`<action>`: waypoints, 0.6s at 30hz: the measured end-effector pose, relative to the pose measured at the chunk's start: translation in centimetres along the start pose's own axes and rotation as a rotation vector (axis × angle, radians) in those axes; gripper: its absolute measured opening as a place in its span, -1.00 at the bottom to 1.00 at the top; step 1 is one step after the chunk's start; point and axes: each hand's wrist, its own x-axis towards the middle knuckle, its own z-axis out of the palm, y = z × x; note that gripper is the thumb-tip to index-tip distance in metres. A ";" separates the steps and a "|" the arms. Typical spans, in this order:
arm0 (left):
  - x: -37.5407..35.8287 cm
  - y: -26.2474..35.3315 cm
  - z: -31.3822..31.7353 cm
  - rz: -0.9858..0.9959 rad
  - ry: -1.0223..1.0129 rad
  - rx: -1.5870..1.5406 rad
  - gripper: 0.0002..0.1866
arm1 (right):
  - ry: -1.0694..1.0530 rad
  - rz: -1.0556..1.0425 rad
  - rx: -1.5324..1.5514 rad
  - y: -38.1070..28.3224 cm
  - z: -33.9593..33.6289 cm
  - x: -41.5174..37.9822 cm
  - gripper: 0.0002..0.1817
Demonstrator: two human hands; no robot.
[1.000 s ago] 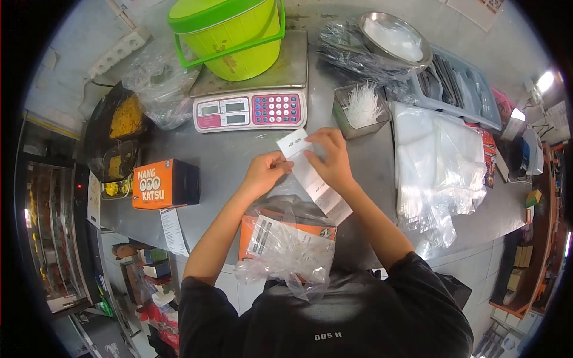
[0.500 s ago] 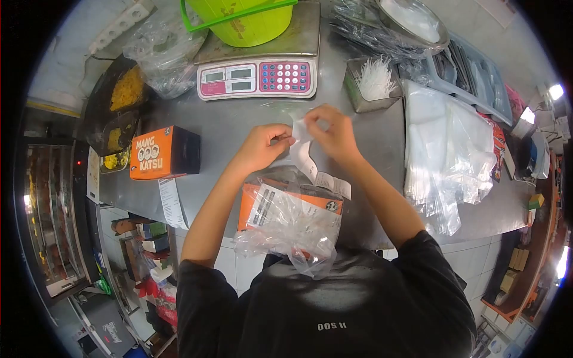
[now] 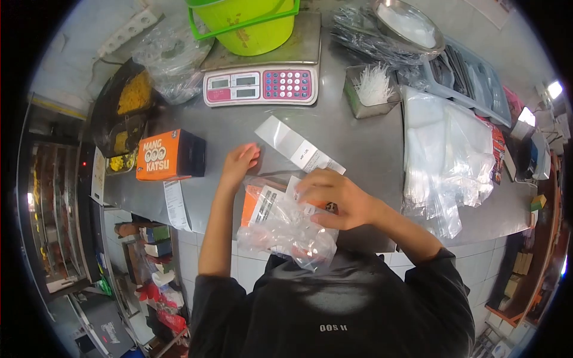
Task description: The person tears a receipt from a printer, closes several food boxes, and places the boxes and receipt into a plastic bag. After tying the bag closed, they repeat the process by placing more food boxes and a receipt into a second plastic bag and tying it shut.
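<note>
An orange box in a clear plastic bag (image 3: 286,230) sits at the table's front edge, close to my body. My right hand (image 3: 334,200) rests over the box's upper right part, fingers curved; whatever lies under the fingertips is partly hidden. A white paper slip (image 3: 295,146) lies diagonally on the metal surface, its lower end beside my right hand. Above the box's upper left corner, my left hand (image 3: 242,158) is raised with its fingers close together, and I cannot make out anything in them. Printed paper (image 3: 267,203) shows through the plastic on the box.
An orange and black box (image 3: 170,156) stands at left, with a receipt (image 3: 176,206) below it. A scale (image 3: 261,86) holds a green bucket (image 3: 250,27). Clear bags (image 3: 441,149) lie at right, below a container of thin white sticks (image 3: 373,89). Food trays (image 3: 122,143) are at far left.
My right hand has moved down onto the bagged box. My left hand has moved left and down, away from the paper. The slip, held up between both hands before, now lies flatter on the table.
</note>
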 end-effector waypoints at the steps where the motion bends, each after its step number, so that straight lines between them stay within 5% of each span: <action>1: -1.0 -0.5 -0.7 0.003 0.018 -0.020 -0.64 | 0.036 -0.002 -0.036 -0.2 0.2 0.2 -0.52; 5: -8.3 -1.6 -2.6 0.106 0.036 -0.081 -0.56 | -0.183 -0.015 -0.275 0.3 3.0 -0.2 -0.29; 7: -10.6 -7.1 -4.8 -0.036 0.100 -0.353 -0.53 | -0.135 0.037 -0.384 -0.9 3.5 -0.2 -0.29; 11: -14.2 -6.6 -1.7 -0.089 -0.168 -0.396 -0.51 | -0.042 -0.056 -0.517 -0.1 6.3 -1.1 -0.35; 14: -13.9 -5.3 2.1 -0.158 -0.230 -0.355 -0.51 | 0.204 0.011 -0.361 -0.9 2.3 -2.0 -0.41; 16: -13.4 -4.4 4.1 -0.168 -0.246 -0.338 -0.50 | 0.568 0.329 -0.425 -1.2 -3.1 -5.8 -0.55; 17: -13.2 -3.8 5.0 -0.173 -0.253 -0.333 -0.50 | 0.806 0.361 -0.484 -0.2 -6.2 -9.0 -0.67; 18: -13.0 -3.5 5.9 -0.173 -0.262 -0.327 -0.49 | 1.297 0.471 -0.495 -1.7 -8.4 -11.0 -0.72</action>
